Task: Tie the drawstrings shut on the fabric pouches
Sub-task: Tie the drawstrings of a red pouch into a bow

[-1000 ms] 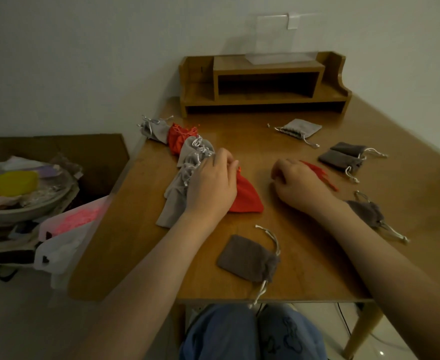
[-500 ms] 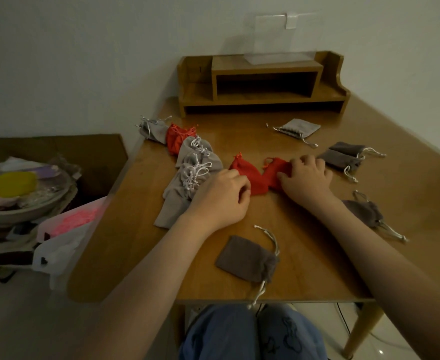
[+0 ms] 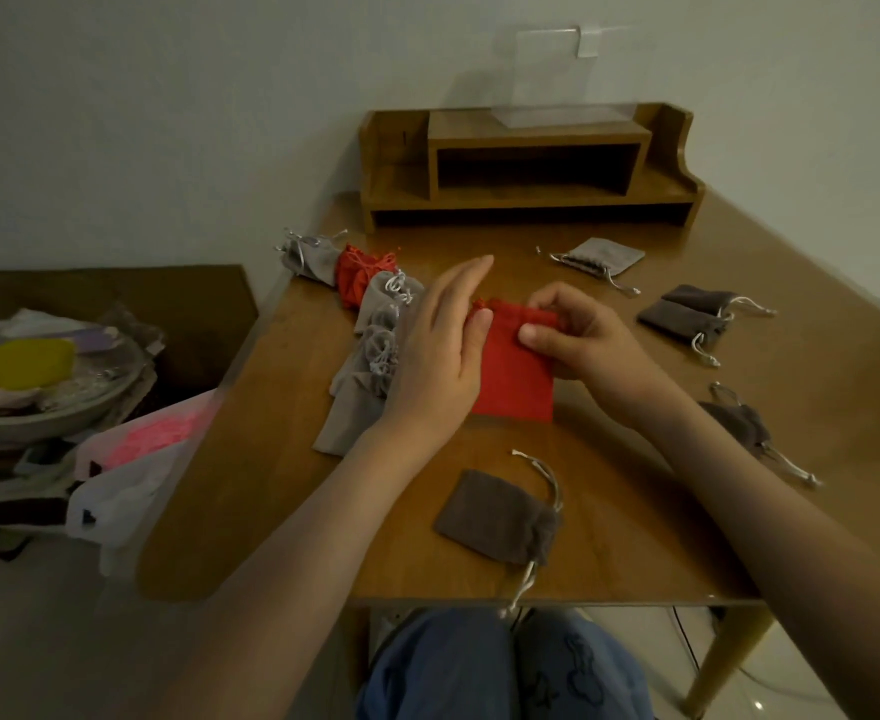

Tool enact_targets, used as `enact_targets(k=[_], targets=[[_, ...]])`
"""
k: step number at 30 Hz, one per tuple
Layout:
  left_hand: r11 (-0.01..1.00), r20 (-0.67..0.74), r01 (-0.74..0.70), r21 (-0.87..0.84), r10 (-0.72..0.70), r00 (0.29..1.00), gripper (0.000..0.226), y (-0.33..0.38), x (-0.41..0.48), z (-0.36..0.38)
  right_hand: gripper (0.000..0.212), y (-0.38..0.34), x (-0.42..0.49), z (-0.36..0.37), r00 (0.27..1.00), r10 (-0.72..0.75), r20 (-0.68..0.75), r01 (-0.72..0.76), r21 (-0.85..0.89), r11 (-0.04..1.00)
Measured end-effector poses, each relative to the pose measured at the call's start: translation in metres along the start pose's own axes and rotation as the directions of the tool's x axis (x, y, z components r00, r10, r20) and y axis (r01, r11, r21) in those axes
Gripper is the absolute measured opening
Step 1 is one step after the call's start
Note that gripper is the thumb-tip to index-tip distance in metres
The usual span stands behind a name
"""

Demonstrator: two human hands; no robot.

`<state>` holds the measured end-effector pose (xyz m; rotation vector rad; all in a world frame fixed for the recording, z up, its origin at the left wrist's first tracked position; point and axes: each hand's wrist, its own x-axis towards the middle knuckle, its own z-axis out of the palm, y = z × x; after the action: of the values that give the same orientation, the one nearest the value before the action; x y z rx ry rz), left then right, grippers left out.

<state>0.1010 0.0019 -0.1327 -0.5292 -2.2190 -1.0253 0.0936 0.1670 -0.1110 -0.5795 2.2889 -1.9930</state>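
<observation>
The red pouch [image 3: 513, 376] lies flat in the middle of the worktop [image 3: 635, 537], with its mouth toward the far edge and not yet drawn together. The right hand [image 3: 583, 345] pinches the top hem of it between thumb and fingers. The left hand [image 3: 440, 356] has the fingers straight and close together, and only the thumb seems to touch the left corner of the mouth.

Along the left edge there is a row of pouches [image 3: 370, 350], mostly grey, with gathered necks, so I judge these as finished. Others lie flat with loose cords: a light grey pouch [image 3: 604, 254] near the far edge, two dark pouches [image 3: 687, 317] toward the right edge, a single dark pouch [image 3: 736, 423] closer along that edge, and a brown pouch [image 3: 495, 517] at the near edge. In my judgement about half of the work is left, and the red one is the piece in hand.
</observation>
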Motion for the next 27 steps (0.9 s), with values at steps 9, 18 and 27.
enact_targets(k=[9,18,27], targets=[[0.993,0.082,0.068,0.101,-0.077,0.994,0.034,-0.009,-0.002,0.003,0.013,0.007,0.003,-0.003,0.999,-0.035,0.011,0.035,0.0,0.999],[0.98,0.074,0.18,0.085,-0.186,0.98,0.051,-0.004,0.002,-0.002,0.018,0.014,0.005,-0.003,0.994,-0.065,-0.093,0.06,-0.052,0.997],[0.146,0.445,0.618,-0.772,-0.569,0.691,0.034,0.009,0.018,-0.015,0.031,0.025,0.014,-0.014,0.95,0.041,-0.309,-0.111,-0.214,0.971]])
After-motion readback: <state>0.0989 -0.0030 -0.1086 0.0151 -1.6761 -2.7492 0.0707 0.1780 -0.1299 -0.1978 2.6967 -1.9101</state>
